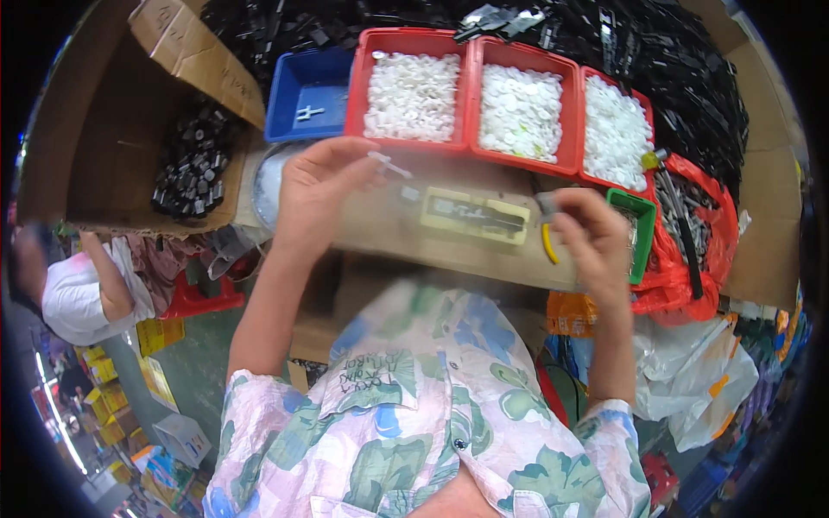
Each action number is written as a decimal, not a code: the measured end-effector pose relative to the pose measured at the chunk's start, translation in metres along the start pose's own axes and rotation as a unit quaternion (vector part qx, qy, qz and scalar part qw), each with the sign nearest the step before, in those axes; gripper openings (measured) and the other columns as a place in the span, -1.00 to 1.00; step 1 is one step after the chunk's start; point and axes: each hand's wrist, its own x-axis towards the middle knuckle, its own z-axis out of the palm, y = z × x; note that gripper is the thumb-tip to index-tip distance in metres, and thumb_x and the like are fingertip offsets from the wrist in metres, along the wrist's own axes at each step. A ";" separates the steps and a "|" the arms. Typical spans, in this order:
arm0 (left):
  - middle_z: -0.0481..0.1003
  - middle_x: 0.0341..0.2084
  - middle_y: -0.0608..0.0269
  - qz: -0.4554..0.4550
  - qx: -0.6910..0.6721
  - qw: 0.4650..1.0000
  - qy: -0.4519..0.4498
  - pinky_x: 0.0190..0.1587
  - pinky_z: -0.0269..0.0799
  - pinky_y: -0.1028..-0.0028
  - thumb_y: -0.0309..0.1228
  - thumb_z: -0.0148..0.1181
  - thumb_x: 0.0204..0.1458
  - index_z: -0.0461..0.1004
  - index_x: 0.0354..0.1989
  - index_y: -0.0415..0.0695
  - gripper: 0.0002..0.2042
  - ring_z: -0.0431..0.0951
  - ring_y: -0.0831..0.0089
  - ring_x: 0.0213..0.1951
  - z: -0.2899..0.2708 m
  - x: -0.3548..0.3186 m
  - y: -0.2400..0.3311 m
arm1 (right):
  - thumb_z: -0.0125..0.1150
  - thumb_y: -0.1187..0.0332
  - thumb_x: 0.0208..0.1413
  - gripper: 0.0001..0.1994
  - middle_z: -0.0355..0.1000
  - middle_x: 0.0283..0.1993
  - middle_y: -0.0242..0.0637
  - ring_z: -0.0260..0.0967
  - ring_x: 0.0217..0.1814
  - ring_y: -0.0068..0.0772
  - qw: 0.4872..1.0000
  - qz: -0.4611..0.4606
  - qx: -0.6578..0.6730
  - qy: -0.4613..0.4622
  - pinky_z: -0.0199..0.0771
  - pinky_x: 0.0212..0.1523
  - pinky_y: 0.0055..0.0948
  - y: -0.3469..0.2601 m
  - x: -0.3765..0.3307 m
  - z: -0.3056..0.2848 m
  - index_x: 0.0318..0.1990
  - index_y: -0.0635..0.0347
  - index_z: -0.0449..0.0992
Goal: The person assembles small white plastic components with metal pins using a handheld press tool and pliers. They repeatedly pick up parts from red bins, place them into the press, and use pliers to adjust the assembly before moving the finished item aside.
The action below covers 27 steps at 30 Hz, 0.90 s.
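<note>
One floral shirt (414,414) fills lower centre; mid-frame, the left hand (332,177) pinches one white piece (393,166), up-left of one cream block (471,234); the right hand (596,229) curls, grip too blurred to tell; three red bins (473,95) sit above.

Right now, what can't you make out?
White piece in the left hand, head view: blurred, fine shape unclear.
Grey piece at the right hand, same view: blurred, grip unclear.
Green bin, head view: right hand hides part of its contents.
Round bowl, head view: left wrist covers part.
</note>
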 end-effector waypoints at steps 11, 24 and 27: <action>0.61 -0.31 0.18 -0.035 -0.057 0.997 -0.034 -0.25 0.52 0.60 -0.61 0.25 0.14 0.56 -0.10 -0.30 -0.84 0.63 0.51 -0.31 0.055 -0.012 -0.030 | 0.25 0.40 0.27 -0.79 0.53 -0.27 -0.41 0.41 -0.28 -0.72 0.972 0.073 0.212 -0.076 0.44 -0.27 -0.65 0.003 0.004 0.049 -0.06 0.37 0.56; 0.61 -0.41 0.24 -0.044 0.046 0.996 -0.068 -0.41 0.49 0.61 -0.52 0.33 0.12 0.58 -0.12 -0.30 -0.81 0.59 0.57 -0.45 0.062 -0.018 -0.037 | 0.31 0.41 0.19 -0.82 0.54 -0.30 -0.39 0.42 -0.30 -0.68 0.988 0.032 0.121 -0.094 0.43 -0.29 -0.59 0.010 0.011 0.038 -0.16 0.36 0.58; 0.59 -0.45 0.29 0.048 0.187 0.977 -0.094 -0.45 0.41 0.58 -0.47 0.37 0.08 0.61 -0.16 -0.29 -0.80 0.51 0.59 -0.50 0.064 -0.015 -0.038 | 0.31 0.41 0.19 -0.83 0.54 -0.31 -0.39 0.41 -0.30 -0.68 0.986 0.041 0.121 -0.103 0.43 -0.28 -0.59 0.012 0.010 0.033 -0.17 0.36 0.58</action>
